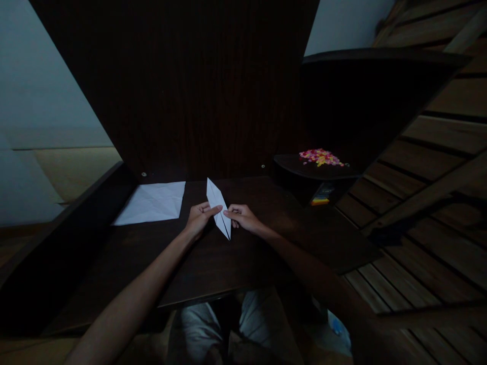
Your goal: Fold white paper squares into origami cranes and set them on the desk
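We hold folded white paper (216, 196) over table (190, 284), long axis slanted, far tip leaning left. Left hand (199, 218) pinches left edge, thumb on top; right hand (244, 219) pinches right edge likewise, fingers curled. Opposed thumbs probably keep folded layers flat. Forearms converge inward. We see creased white sheet (152, 203) at left, likely kept clear of hands.

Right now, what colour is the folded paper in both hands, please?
The folded paper is white, seen best in the head view.

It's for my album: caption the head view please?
Left fingers and right fingers pinch folded paper at a dark desk.
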A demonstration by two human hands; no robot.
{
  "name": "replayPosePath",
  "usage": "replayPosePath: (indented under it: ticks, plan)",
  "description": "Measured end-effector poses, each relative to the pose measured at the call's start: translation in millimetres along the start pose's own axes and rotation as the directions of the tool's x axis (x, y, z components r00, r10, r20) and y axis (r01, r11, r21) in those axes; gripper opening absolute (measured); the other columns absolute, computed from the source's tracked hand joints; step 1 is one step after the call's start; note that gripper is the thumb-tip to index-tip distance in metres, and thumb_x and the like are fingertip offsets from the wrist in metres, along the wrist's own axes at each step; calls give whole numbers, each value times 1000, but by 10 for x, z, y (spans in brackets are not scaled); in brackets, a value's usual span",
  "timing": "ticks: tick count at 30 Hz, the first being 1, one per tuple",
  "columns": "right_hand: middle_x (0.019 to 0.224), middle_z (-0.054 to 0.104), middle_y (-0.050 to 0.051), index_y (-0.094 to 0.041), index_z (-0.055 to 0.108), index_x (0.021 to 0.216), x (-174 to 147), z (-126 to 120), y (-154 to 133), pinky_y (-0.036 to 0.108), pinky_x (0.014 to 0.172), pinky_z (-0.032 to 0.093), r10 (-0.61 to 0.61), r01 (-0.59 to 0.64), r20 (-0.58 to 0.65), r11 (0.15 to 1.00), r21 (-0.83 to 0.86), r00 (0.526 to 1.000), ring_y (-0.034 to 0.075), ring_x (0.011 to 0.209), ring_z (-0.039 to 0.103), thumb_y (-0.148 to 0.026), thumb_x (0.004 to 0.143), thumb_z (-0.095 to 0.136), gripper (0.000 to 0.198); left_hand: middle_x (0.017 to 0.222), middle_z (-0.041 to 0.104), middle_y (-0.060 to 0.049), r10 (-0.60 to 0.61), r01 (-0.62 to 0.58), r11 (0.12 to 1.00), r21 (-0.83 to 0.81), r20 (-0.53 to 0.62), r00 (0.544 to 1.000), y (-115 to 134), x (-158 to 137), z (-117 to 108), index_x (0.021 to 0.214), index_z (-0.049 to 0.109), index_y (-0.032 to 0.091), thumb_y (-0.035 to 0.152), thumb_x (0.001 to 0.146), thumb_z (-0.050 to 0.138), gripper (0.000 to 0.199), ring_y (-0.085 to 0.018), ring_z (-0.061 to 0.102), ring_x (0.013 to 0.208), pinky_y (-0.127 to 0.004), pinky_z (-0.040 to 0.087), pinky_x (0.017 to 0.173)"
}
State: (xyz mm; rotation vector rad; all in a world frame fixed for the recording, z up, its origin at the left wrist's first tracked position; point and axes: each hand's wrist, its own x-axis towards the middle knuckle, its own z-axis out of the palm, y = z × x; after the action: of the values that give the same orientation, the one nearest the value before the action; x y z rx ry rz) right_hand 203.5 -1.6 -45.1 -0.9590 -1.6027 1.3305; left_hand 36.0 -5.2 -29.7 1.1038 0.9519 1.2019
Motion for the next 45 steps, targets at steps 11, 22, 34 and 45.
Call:
replayPosePath:
  ticks: [11,22,34,45]
  plan:
    - [44,50,-4,-16,51,57,-16,0,-20,18,37,32,-31,31,-13,999,-8,999,6,37,45,-53,74,61,42,75,73,-7,7,-7,1000,9,-13,1000,4,4,-13,79,71,11,35,56,82,35,-17,64,64,-28,48,65]
    - [43,50,-6,-16,56,67,2,-34,-33,18,35,32,-39,48,-111,995,82,993,7,35,44,-47,70,66,32,74,72,-6,-95,83,993,78,159,983,-37,-14,-2,85,72,12,34,57,82,37,-18,65,69,-29,48,70]
    - [45,50,-6,-17,54,67,35,-71,23,18,36,32,-63,80,-209,994,75,976,7,37,44,-48,72,64,33,65,66,-3,-82,76,995,65,105,991,-18,20,18,69,70,13,42,60,77,31,-13,57,59,-25,44,61]
    - [46,50,-6,-17,54,67,30,-46,25,19,36,34,-76,91,-213,994,60,974,7,37,45,-52,72,64,36,75,72,-5,54,-57,977,208,21,998,-73,57,-26,72,74,14,43,62,75,31,-18,61,70,-28,45,71]
